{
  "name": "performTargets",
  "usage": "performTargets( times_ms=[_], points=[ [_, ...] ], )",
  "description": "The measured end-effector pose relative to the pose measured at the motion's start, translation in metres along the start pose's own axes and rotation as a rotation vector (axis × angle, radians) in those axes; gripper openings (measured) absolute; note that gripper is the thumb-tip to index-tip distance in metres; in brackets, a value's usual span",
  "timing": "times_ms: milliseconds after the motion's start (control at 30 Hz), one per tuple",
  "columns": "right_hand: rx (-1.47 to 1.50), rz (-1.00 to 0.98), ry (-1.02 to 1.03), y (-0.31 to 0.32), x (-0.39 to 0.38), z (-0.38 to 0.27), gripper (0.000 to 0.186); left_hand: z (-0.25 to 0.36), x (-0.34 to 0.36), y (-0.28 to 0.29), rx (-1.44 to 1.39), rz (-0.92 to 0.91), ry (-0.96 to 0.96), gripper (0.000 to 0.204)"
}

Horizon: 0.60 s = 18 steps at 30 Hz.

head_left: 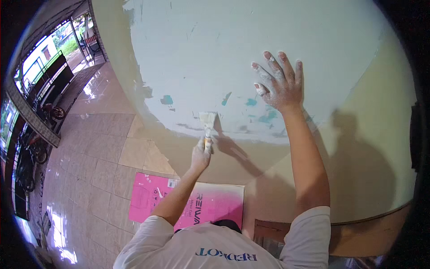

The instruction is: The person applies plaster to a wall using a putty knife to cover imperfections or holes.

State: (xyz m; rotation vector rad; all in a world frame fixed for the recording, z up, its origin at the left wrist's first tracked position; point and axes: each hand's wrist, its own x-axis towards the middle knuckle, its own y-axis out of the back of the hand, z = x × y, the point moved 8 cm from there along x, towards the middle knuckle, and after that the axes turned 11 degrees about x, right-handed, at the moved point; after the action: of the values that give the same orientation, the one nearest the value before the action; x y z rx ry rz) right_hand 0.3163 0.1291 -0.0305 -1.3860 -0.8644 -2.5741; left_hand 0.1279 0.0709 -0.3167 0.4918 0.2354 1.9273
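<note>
My left hand (201, 154) is wrapped round the handle of a putty knife (208, 122), its wide blade pointing up and smeared with white. The blade is at the lower part of a wall (215, 58) coated in white filler; whether it touches cannot be made out. Several small green patches (251, 102) and grey streaks show through the coat near its lower edge. Up and to the right, my right hand (282, 85) lies against the white surface with fingers spread, holding nothing. White dust or paste covers both hands.
A flat pink cardboard sheet (186, 206) lies on the floor below me. Glossy beige tiles (98, 152) stretch left toward parked motorbikes (38, 148) and an open gateway. A brown wooden piece (371, 231) stands at lower right. Shadows of my arm and head fall on the wall.
</note>
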Motion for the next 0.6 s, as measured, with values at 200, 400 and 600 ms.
performTargets(
  times_ms=[200, 400, 600],
  points=[
    [-0.020, 0.015, 0.006, 0.004, -0.007, 0.004, 0.054, 0.080, 0.045, 0.013, -0.031, -0.011, -0.072, 0.040],
    [0.003, 0.021, 0.021, 0.003, -0.003, 0.003, 0.054, 0.064, 0.036, 0.030, -0.006, 0.053, -0.088, 0.043],
    [-0.007, 0.019, 0.010, 0.001, -0.004, -0.001, 0.053, 0.008, 0.022, 0.046, 0.044, 0.027, 0.059, 0.045]
  ],
)
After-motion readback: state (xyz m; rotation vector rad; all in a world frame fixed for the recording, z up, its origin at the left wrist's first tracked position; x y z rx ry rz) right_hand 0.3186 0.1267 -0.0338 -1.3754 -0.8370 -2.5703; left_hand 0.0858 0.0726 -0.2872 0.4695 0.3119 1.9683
